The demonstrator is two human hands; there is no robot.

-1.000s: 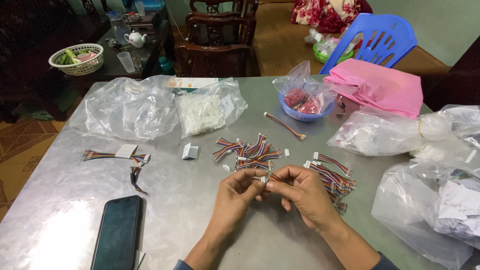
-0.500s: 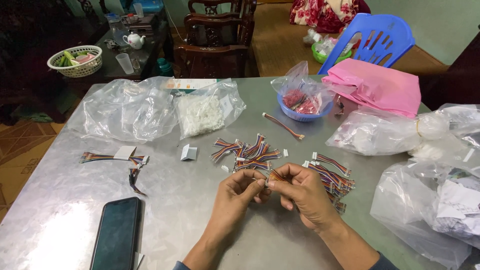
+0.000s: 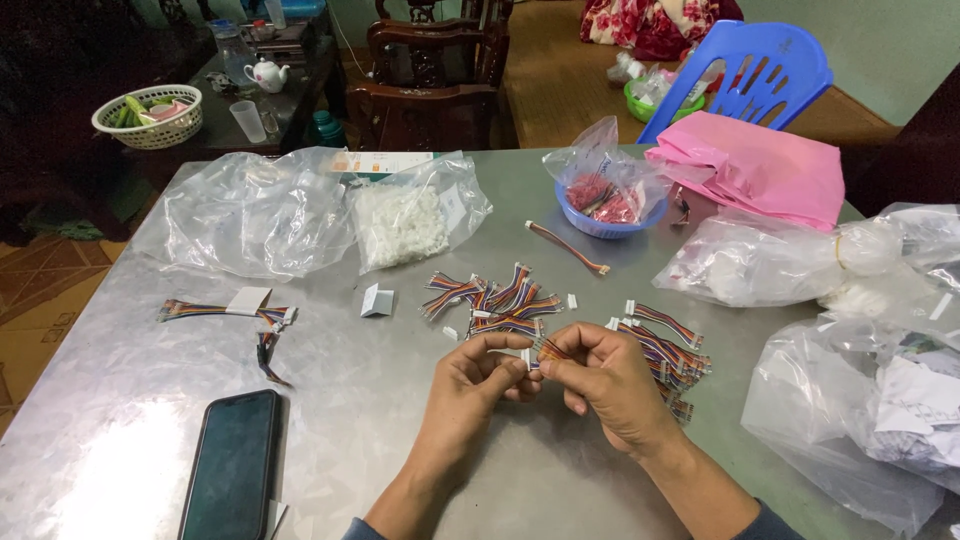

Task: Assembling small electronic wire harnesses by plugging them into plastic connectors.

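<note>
Over the metal table [image 3: 150,440], my left hand [image 3: 478,378] and my right hand [image 3: 600,378] meet fingertip to fingertip. Between them is a short multicoloured ribbon cable [image 3: 553,348] with a small white connector [image 3: 525,357] at its end. The left fingers pinch the connector and the right fingers pinch the wires. Just beyond the hands lies a loose pile of similar cables [image 3: 495,298]. A thicker stack of cables [image 3: 672,352] rests right of my right hand.
A black phone [image 3: 232,466] lies at the near left. Clear plastic bags [image 3: 245,210] sit at the back left, a bag of white connectors [image 3: 405,222] beside them. Also here are a blue bowl [image 3: 605,212], a pink bag [image 3: 755,172], and more bags [image 3: 870,400] on the right.
Both hands stay together at the same spot. The fingers have shifted slightly on the cable and connector. Nothing else on the table has moved.
</note>
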